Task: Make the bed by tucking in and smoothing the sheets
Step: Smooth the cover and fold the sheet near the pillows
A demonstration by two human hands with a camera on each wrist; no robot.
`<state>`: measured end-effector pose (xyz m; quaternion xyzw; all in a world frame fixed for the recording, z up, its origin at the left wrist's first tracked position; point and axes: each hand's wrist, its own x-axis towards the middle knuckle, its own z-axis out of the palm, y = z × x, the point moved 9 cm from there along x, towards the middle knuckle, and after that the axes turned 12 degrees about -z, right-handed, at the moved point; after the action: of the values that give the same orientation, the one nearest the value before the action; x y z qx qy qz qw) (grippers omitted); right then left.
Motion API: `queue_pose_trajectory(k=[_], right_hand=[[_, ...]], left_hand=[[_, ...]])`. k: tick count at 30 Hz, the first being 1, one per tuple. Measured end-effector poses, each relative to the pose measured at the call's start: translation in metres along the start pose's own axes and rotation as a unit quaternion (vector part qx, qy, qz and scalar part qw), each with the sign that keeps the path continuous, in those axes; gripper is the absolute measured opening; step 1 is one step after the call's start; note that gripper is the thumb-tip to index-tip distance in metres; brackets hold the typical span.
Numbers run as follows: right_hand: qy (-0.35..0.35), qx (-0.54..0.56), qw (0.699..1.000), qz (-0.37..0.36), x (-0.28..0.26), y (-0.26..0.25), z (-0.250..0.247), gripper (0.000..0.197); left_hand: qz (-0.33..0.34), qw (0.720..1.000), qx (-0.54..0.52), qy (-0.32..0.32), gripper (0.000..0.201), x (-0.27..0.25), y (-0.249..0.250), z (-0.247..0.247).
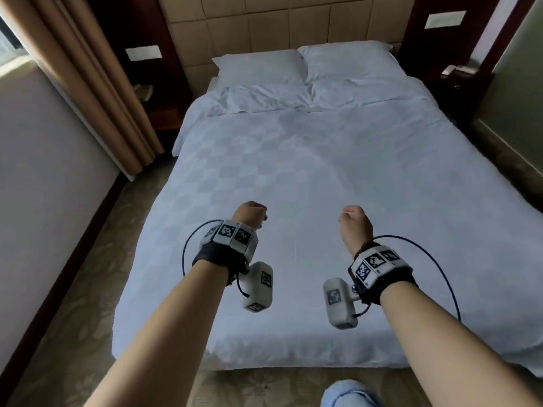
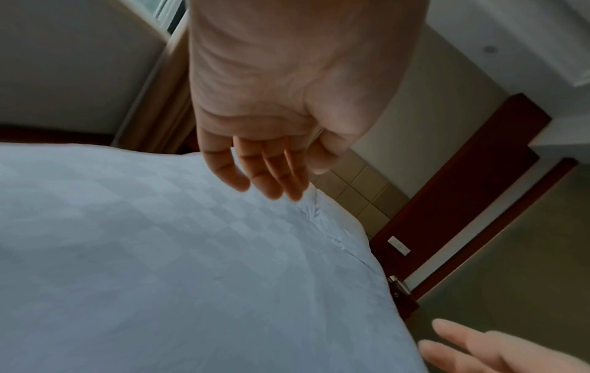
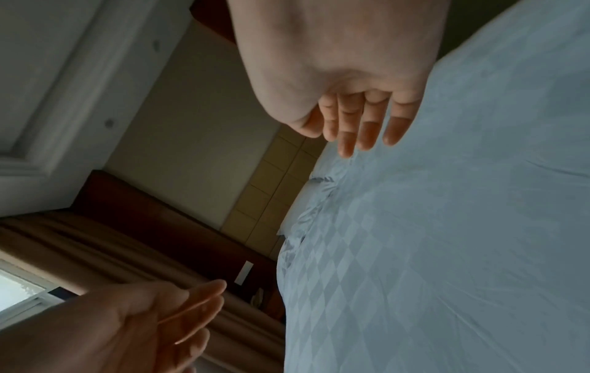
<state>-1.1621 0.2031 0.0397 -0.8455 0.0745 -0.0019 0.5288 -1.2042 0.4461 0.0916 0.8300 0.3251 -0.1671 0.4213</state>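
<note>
Bed (image 1: 293,342): sheet (image 1: 293,171) lying mostly flat.
Hands: left hand (image 1: 249,214) and right hand (image 1: 354,221) hovering relaxed, holding nothing.
Tip: sweeping palms outward toward edges.

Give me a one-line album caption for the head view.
Both hands, left and right, hover over a smooth white bed.

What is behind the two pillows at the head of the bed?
Behind the two pillows stands a padded beige headboard of square panels, flanked by dark wooden panels. Its lower part is covered by the pillows, so where it meets the mattress cannot be seen.
</note>
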Motion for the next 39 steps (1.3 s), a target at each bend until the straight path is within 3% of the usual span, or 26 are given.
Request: queue_pose_trajectory(k=[4, 9, 16, 20, 25, 30, 34, 39], right_hand=[[0.026, -0.092, 0.995, 0.005, 0.052, 0.019, -0.019, 0.043], [0.054, -0.184, 0.979, 0.069, 0.148, 0.070, -0.054, 0.049], [0.033, -0.243, 0.967, 0.065, 0.314, 0.137, -0.049, 0.052], [-0.009, -0.278, 0.959, 0.052, 0.373, 0.184, -0.025, 0.054], [-0.054, -0.319, 0.944, 0.071, 0.418, 0.244, 0.016, 0.058], [-0.033, -0.327, 0.943, 0.056, 0.448, 0.268, 0.040, 0.060], [-0.032, -0.337, 0.940, 0.034, 0.459, 0.268, 0.059, 0.058], [-0.072, -0.381, 0.922, 0.015, 0.466, 0.262, 0.095, 0.056]], left_hand=[[0.061, 0.987, 0.137, 0.061, 0.043, 0.042, 0.036, 0.016], [0.201, 0.906, 0.347, 0.139, 0.066, 0.094, 0.101, 0.067], [0.216, 0.826, 0.504, 0.126, 0.070, 0.251, 0.167, 0.165], [0.231, 0.791, 0.558, 0.098, 0.070, 0.331, 0.187, 0.223], [0.232, 0.798, 0.554, 0.041, 0.069, 0.404, 0.199, 0.305], [0.236, 0.846, 0.478, 0.003, 0.067, 0.445, 0.219, 0.363], [0.230, 0.869, 0.437, 0.016, 0.063, 0.479, 0.213, 0.358], [0.194, 0.892, 0.404, 0.057, 0.063, 0.511, 0.190, 0.315]])
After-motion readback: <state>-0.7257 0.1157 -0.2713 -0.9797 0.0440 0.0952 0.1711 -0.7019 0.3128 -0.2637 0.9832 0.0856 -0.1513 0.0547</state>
